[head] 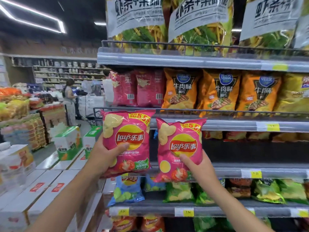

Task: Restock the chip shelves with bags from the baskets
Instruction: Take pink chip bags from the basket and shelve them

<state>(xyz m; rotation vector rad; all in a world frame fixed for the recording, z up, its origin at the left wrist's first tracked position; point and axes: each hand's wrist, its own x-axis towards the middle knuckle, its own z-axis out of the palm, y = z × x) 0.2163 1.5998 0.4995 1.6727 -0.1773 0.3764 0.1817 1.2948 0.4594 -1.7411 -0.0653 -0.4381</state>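
Note:
My left hand grips a pink Lay's tomato chip bag upright by its lower left side. My right hand holds a second pink Lay's bag from below, beside the first. Both bags hover in front of the chip shelves, just under the rail of the shelf with two pink bags turned back-side out at its left end. No basket is in view.
Orange beef-flavour bags fill the same shelf to the right. The shelf behind my bags looks dark and mostly bare. Blue and green bags sit lower. White boxes are stacked at left; people stand far down the aisle.

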